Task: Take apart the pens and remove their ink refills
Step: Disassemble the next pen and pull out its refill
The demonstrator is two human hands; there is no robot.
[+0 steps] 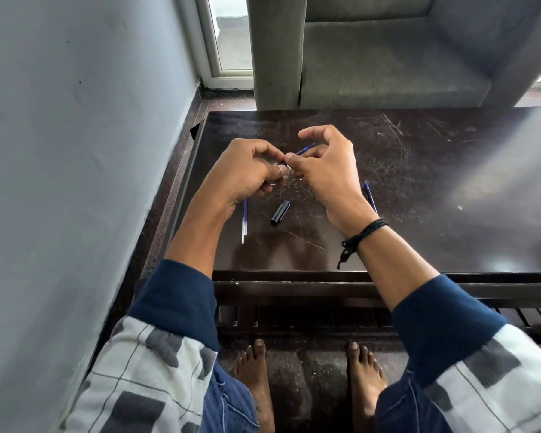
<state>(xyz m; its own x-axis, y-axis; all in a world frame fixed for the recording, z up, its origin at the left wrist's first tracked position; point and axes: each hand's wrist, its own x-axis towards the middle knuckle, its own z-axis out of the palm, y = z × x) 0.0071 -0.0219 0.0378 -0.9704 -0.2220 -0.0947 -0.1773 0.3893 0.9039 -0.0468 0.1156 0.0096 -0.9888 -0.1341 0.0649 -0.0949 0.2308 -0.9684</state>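
A person's left grip (250,170) is curled tightly round a dark pen barrel (281,165), of which only a short end shows past the fingers. The right grip (328,170) meets it fingertip to fingertip. Its thumb and forefinger pinch a thin blue refill (305,149), whose far end pokes out behind the knuckles, and its other fingers arch loosely above. A small pale glint (288,166) sits at the join, perhaps a spring or metal tip, but it is too small to tell. Both hands hover over the left half of a dark, scratched surface (419,182), roughly midway between its far and near edges. Below the left hand, close to the left edge, two bare refills (244,221) lie side by side, pointing at the near edge. Near them a black pen piece (280,213) lies at a slant, and another blue pen part (370,195) lies partly hidden behind the right wrist. Pulled at an angle, the thin refill could bend or snap. The tiny part at the join could spring free and be lost off the left edge. A dropped wrist could set the round loose pieces rolling.
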